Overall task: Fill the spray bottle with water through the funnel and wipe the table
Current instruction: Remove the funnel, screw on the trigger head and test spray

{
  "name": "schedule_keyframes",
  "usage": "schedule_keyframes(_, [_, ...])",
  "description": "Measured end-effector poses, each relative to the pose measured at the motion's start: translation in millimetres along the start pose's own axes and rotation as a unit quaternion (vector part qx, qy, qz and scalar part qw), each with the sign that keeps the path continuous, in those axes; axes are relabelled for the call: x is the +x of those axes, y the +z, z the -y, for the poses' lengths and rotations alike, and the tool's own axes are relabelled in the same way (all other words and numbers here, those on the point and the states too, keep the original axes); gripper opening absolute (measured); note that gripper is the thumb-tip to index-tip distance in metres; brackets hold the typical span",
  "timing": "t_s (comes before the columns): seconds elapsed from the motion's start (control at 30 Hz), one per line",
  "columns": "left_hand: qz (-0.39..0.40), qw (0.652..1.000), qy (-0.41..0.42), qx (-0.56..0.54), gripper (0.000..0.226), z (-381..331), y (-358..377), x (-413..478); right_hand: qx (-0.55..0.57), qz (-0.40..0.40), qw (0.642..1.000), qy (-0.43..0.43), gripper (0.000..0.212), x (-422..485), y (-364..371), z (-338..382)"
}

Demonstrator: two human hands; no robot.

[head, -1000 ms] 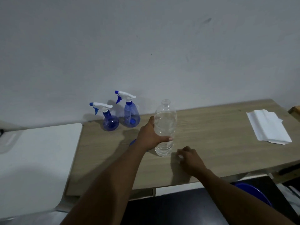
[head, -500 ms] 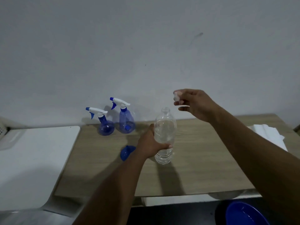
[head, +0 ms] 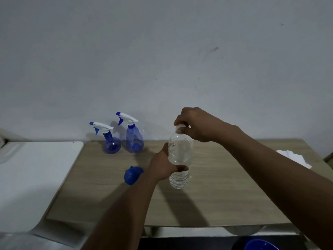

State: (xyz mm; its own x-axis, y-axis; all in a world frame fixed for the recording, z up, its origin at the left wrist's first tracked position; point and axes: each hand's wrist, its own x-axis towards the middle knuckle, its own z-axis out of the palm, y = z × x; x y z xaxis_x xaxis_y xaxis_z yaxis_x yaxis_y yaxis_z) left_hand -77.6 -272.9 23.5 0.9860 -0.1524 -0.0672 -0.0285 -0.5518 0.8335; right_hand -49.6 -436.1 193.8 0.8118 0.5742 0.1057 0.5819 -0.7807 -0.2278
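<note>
a clear plastic water bottle (head: 180, 156) is upright over the wooden table (head: 234, 195), the left hand (head: 162, 168) wrapped round its middle and the right hand (head: 196, 125) pinching the white cap (head: 180, 126). it looks nearly full, so probably heavy, with thin walls that squeeze easily; the ribbed waist seems the safest hold. just left of the grip lies a blue funnel (head: 133, 175). beyond that stand a round spray bottle (head: 110, 141) and a taller spray bottle (head: 134, 139). white paper (head: 295, 157) lies far right.
</note>
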Motion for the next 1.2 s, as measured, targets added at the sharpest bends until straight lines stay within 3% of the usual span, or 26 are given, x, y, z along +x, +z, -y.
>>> schedule_keyframes(0.23, [0.004,0.999,0.018,0.028,0.099,-3,0,-2,-0.187,-0.009,0.982,0.037,0.063,2,2,11])
schedule_keyframes(0.37, [0.003,1.000,0.019,0.017,0.094,-1,-2,-4,-0.171,0.033,0.985,-0.001,0.051,-7,3,5])
schedule_keyframes(0.53, [0.010,1.000,0.024,0.016,0.092,-3,0,-2,-0.231,-0.039,0.972,0.014,0.065,-4,10,0])
schedule_keyframes(0.7, [0.009,1.000,0.020,0.009,0.094,-1,-3,1,-0.178,-0.007,0.984,-0.011,0.049,-4,15,-6])
schedule_keyframes(0.8, [0.013,1.000,0.022,0.007,0.092,-1,-4,1,-0.229,-0.044,0.973,0.009,0.060,2,17,-2])
schedule_keyframes(0.9, [0.015,1.000,0.025,0.007,0.084,-1,-5,1,-0.190,-0.039,0.981,0.004,0.061,6,19,-7])
schedule_keyframes(1.07, [0.032,0.999,0.023,0.008,0.095,2,-6,6,-0.158,-0.062,0.985,0.026,0.056,9,31,-10])
schedule_keyframes(1.13, [0.031,0.999,0.016,0.001,0.093,3,-7,6,-0.060,-0.056,0.995,0.049,0.055,8,38,-13])
schedule_keyframes(1.2, [0.032,0.999,-0.003,-0.008,0.095,4,-5,5,0.109,-0.043,0.991,0.070,0.054,1,52,-17])
